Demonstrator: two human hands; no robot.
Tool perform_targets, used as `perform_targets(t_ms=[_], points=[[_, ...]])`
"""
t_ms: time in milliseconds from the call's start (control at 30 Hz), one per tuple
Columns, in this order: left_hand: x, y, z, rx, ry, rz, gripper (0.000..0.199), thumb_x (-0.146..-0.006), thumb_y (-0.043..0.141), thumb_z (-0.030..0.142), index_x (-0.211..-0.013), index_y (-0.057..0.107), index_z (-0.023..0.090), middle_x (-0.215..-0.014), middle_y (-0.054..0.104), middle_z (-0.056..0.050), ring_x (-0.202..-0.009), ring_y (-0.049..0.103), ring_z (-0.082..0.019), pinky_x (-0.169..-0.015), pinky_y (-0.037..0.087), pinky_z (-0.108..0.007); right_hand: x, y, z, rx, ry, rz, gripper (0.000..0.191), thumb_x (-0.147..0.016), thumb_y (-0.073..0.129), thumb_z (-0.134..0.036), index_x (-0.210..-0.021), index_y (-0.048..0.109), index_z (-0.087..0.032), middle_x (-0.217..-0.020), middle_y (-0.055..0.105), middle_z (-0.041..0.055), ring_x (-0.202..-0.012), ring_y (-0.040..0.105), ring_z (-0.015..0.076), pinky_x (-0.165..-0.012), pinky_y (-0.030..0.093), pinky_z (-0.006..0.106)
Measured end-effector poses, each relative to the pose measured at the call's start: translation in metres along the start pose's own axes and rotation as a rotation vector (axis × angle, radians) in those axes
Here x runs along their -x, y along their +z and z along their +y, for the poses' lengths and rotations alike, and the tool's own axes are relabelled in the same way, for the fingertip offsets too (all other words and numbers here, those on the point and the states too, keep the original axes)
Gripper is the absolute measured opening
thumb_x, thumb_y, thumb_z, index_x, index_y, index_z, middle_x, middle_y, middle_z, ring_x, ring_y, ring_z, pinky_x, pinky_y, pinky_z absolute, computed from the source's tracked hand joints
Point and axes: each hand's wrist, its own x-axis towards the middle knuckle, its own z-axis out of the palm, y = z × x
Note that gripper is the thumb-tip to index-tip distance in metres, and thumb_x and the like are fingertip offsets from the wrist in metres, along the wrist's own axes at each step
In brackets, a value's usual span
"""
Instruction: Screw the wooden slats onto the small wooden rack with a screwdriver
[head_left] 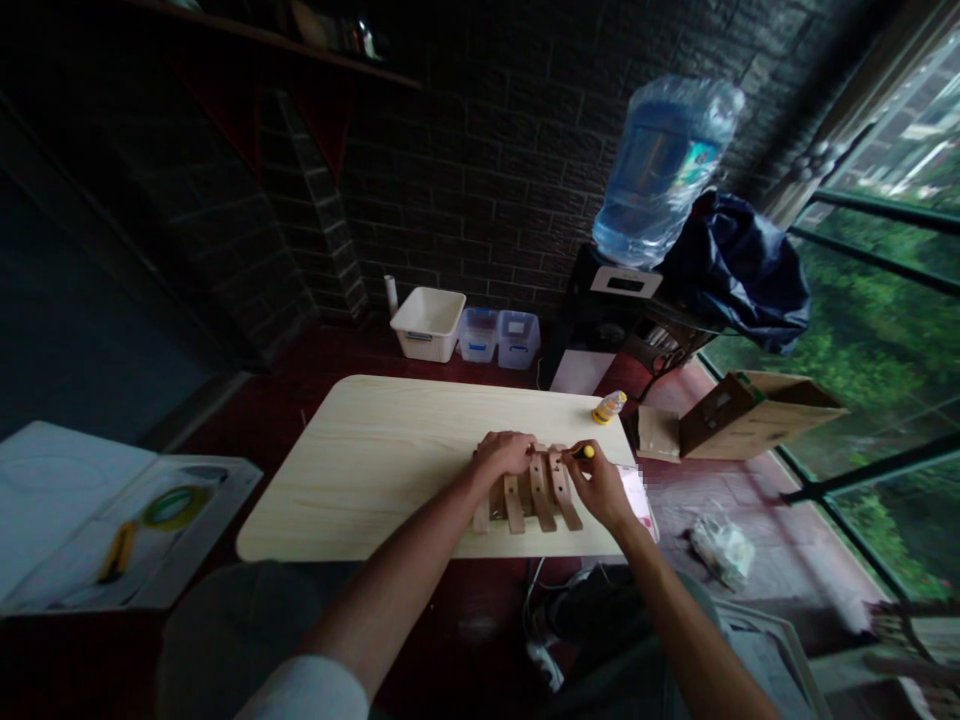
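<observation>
A small wooden slatted piece lies on the pale wood-grain table near its front right part. Its curved light-brown slats have dark holes in them. My left hand is closed over the far left part of the piece, fingertips curled down on it. In my right hand is a screwdriver with a yellow and black handle. Its tip side points left toward the far end of the rightmost slat, at a hole there. Whether the tip touches a screw is too small to tell.
A small bottle with a yellow label stands at the table's far right corner. Beyond are a white bin, clear plastic boxes and a water dispenser. Cardboard boxes stand right; an open white case lies left.
</observation>
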Motion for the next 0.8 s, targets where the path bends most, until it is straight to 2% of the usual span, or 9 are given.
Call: perform_targets(t_ms=[133, 433, 800], points=[[-0.0021, 0.0032, -0.0019, -0.001, 0.010, 0.016, 0.027, -0.088, 0.049, 0.048, -0.108, 0.066, 0.039, -0.119, 0.072, 0.000, -0.108, 0.068, -0.024, -0.091, 0.052, -0.039, 0.0002, -0.0071, 0.0043, 0.056, -0.018, -0.039, 0.019, -0.093, 0.052, -0.042, -0.101, 0.052, -0.025, -0.094, 0.072, 0.0057, -0.089, 0.073, 0.0232, -0.073, 0.055, 0.031], [0.0014, -0.0002, 0.0009, -0.024, 0.035, 0.004, 0.032, -0.089, 0.047, 0.050, -0.114, 0.064, 0.039, -0.122, 0.071, -0.002, -0.110, 0.067, -0.026, -0.091, 0.051, -0.040, -0.0021, -0.0042, 0.0073, 0.130, -0.072, -0.104, 0.015, -0.096, 0.050, -0.039, -0.102, 0.052, -0.025, -0.094, 0.070, 0.0045, -0.088, 0.070, 0.0216, -0.077, 0.052, 0.032], [0.0007, 0.0022, 0.0040, 0.024, -0.008, 0.010, 0.033, -0.087, 0.051, 0.049, -0.115, 0.066, 0.041, -0.122, 0.071, -0.002, -0.108, 0.067, -0.026, -0.091, 0.049, -0.038, -0.0092, -0.0083, 0.0058, 0.269, -0.106, -0.200, 0.010, -0.096, 0.051, -0.031, -0.101, 0.053, -0.023, -0.091, 0.070, 0.0031, -0.084, 0.068, 0.0174, -0.072, 0.046, 0.025]])
